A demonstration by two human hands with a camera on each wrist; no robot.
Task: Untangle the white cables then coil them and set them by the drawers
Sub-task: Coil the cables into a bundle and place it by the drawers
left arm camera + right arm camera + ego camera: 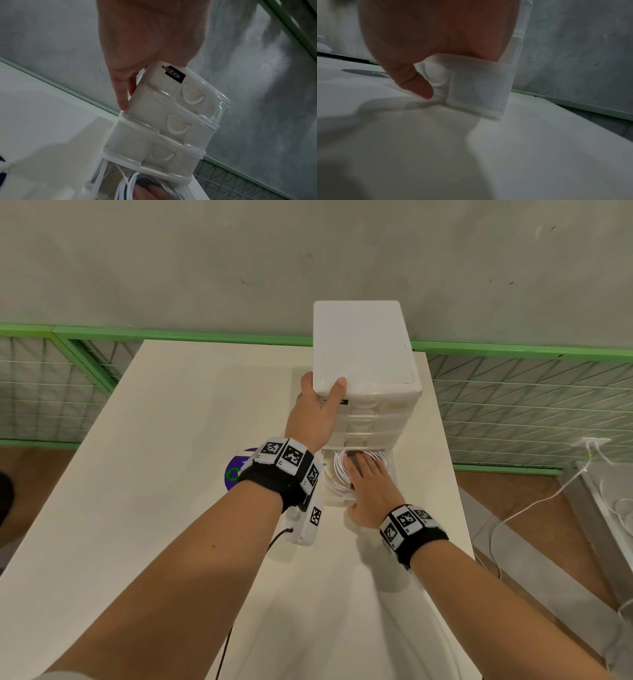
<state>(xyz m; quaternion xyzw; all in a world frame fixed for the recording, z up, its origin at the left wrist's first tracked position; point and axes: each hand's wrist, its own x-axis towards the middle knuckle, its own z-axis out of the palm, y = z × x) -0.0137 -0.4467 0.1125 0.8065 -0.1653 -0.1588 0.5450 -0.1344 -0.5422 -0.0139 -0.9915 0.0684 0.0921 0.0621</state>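
Note:
A white stack of drawers [363, 347] stands at the table's far right. Its bottom drawer [393, 474] is pulled out toward me. Coiled white cables [334, 477] lie inside it. My left hand [318, 405] grips the unit's top left corner, thumb on the lid and fingers [120, 94] down the side. With straight fingers, my right hand [370, 484] presses flat on the coil. The right wrist view shows the thumb [418, 83] beside the drawer's front [479, 88]. The left wrist view shows the cables [126, 186] under the closed drawers [154, 111].
A purple disc [236, 470] lies on the white table [154, 491], partly under my left wrist. A green wire fence [513, 392] runs behind the table. On the floor at the right a loose white cable [534, 505] trails to a wall plug.

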